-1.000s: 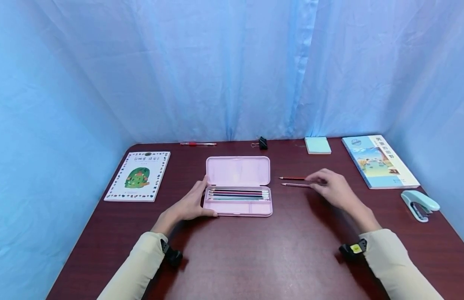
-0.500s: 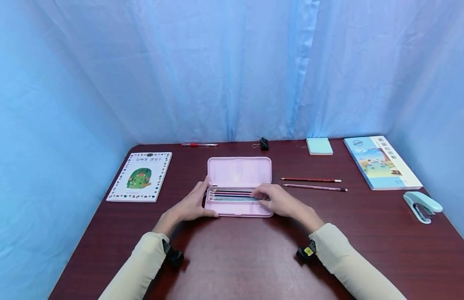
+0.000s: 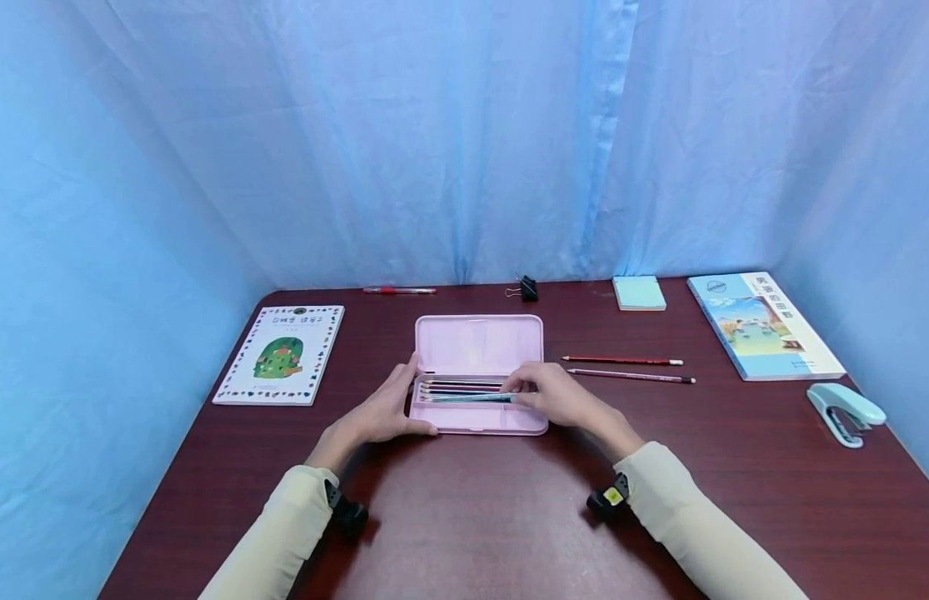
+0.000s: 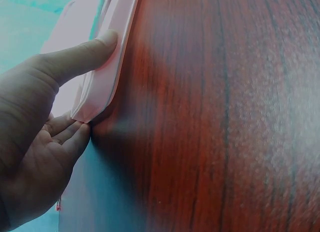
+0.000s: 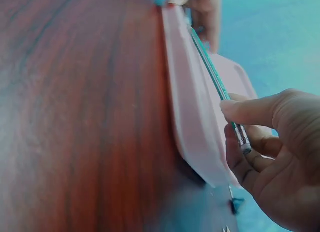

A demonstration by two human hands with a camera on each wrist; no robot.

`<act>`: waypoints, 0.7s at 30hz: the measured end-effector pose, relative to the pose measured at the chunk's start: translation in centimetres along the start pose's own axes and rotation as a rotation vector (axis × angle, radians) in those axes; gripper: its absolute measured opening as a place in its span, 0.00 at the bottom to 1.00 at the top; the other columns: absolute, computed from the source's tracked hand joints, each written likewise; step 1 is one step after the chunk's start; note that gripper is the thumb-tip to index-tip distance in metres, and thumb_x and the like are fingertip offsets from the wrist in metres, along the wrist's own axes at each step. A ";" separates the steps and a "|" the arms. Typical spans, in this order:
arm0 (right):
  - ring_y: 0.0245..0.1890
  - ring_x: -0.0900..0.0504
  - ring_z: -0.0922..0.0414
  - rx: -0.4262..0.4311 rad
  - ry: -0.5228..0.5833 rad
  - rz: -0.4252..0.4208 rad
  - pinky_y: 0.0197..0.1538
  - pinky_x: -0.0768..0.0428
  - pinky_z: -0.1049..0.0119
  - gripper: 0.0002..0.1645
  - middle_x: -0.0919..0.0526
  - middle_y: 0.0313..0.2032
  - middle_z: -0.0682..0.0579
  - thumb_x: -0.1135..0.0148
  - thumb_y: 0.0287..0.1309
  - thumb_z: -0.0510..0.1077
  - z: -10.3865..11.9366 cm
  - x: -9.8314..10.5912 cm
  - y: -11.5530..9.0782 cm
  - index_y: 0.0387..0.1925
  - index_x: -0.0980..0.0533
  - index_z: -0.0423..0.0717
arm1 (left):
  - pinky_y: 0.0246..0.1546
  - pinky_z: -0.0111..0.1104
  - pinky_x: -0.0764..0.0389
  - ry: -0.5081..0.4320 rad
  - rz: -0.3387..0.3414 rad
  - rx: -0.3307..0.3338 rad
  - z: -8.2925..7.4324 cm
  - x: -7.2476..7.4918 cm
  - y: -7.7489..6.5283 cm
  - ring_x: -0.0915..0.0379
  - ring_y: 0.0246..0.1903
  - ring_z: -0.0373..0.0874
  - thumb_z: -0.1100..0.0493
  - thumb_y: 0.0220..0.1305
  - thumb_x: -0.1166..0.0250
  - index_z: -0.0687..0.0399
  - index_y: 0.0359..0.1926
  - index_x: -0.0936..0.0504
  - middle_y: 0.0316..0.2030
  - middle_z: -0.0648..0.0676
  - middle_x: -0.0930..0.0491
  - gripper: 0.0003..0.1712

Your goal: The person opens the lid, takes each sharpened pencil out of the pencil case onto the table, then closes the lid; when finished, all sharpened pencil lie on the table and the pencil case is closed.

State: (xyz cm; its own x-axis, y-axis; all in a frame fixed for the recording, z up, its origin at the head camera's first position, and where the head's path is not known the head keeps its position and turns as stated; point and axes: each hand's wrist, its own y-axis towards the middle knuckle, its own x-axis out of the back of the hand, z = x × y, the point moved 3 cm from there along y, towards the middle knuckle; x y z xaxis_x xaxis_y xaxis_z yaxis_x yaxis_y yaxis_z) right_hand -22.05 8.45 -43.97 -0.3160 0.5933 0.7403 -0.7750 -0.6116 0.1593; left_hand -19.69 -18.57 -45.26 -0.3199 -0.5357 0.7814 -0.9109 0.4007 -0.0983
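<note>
A pink pencil case (image 3: 479, 343) lies with its lid tipped back and several pencils (image 3: 458, 385) in its long rear compartment. My left hand (image 3: 381, 408) holds the case's left end; in the left wrist view the thumb (image 4: 82, 59) presses the front wall while the fingers reach round the end. Over the right half, my right hand (image 3: 557, 396) pinches a green pencil (image 5: 210, 66) near its tail end between thumb and fingers. In the head view that pencil slants slightly, its right end raised above the compartment. The right hand hides the case's right end.
Right of the case lie a red pencil (image 3: 621, 361) and a pink pencil (image 3: 632, 376). Farther out are a book (image 3: 764, 325), a stapler (image 3: 845, 413) and sticky notes (image 3: 639, 293). A binder clip (image 3: 527, 288) and a pen (image 3: 399, 291) lie behind, a booklet (image 3: 279, 356) left.
My right hand has left the red and pink pencils on the table, come left to the case, and lifted the green pencil's right end. My left hand stays on the case.
</note>
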 end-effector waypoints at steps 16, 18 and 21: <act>0.33 0.26 0.60 -0.230 -0.079 -0.118 0.37 0.28 0.66 0.08 0.20 0.35 0.59 0.40 0.58 0.46 -6.3 8.7 -8.7 0.40 0.19 0.55 | 0.61 0.40 0.41 0.020 -0.001 0.013 0.2 -0.2 -0.1 0.44 0.57 0.43 0.39 0.40 0.27 0.49 0.72 0.66 0.62 0.54 0.43 0.71; 0.33 0.27 0.60 -0.266 -0.095 -0.129 0.36 0.28 0.67 0.08 0.21 0.36 0.58 0.41 0.59 0.47 -7.2 9.6 -10.2 0.40 0.19 0.56 | 0.61 0.40 0.41 0.017 -0.005 0.009 0.1 -0.2 -0.1 0.44 0.57 0.43 0.39 0.39 0.26 0.50 0.72 0.66 0.61 0.54 0.43 0.71; 0.33 0.28 0.59 -0.308 -0.122 -0.151 0.36 0.29 0.67 0.08 0.21 0.36 0.56 0.40 0.59 0.46 -8.5 10.5 -12.0 0.40 0.19 0.55 | 0.61 0.40 0.41 0.013 -0.003 0.006 0.1 -0.2 -0.1 0.44 0.58 0.43 0.39 0.40 0.26 0.50 0.72 0.66 0.62 0.54 0.43 0.71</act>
State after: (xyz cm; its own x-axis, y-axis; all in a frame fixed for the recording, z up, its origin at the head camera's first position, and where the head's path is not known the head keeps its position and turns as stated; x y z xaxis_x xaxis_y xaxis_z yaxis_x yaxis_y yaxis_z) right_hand -20.67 26.50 -43.60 -0.1320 0.5870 0.7987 -0.9423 -0.3244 0.0826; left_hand -19.59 -18.58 -45.43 -0.3137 -0.5271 0.7898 -0.9135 0.3944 -0.0996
